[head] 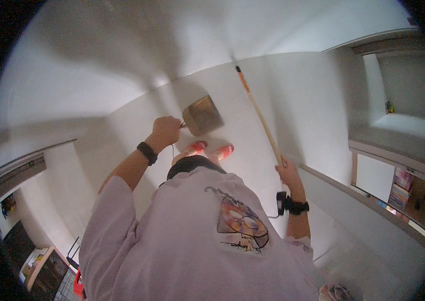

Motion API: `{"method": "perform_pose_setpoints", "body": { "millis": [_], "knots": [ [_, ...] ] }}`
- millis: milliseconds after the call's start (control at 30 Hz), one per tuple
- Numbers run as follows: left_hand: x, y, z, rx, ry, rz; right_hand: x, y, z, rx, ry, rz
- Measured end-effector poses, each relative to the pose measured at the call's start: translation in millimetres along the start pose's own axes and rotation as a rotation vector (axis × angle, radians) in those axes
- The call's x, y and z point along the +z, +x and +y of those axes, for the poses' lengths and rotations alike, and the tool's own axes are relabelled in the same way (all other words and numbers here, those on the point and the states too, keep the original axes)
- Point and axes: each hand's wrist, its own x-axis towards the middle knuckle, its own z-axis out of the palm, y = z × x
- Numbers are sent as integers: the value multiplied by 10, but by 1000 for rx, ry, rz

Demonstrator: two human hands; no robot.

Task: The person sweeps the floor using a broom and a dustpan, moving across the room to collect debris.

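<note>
My left hand [165,129], a black band at its wrist, is closed around the handle of a brownish pan that looks like a dustpan [205,116]. The pan hangs out in front of my feet, its broad end pointing away. In my right hand [289,173] is a long pale pole [261,114] with an orange section and a black tip. The pole slants away from me, its tip near the line where floor and wall meet. Whether a head is fitted to its near end cannot be made out.
Below me are my red shoes [197,146] on a pale floor [242,131]. A white wall [212,34] rises ahead. At the right stand a low partition [366,210] and an opening with shelves [402,184]. A wooden-edged unit [43,267] and a red object [79,286] are at lower left.
</note>
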Motion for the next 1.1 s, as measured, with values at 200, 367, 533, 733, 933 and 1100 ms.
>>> {"method": "perform_pose_setpoints", "body": {
  "millis": [200,367,533,733,933,1100],
  "knots": [
    [-139,-273,-91,-9,29,-25,96,669,-381,-50,-396,48],
    [91,-330,-154,23,24,49,505,655,-232,-170,-494,-46],
    [151,-276,-204,17,-45,58,766,-35,-164,-138,-220,-212],
    [118,-351,-293,-1,-51,82,71,-434,-420,362,679,-357],
    [106,-896,-287,-178,-172,52,-71,-286,-608,352,801,-250],
    [47,-1124,-250,-299,-239,94,49,618,-606,205,505,-99]
  ]
}}
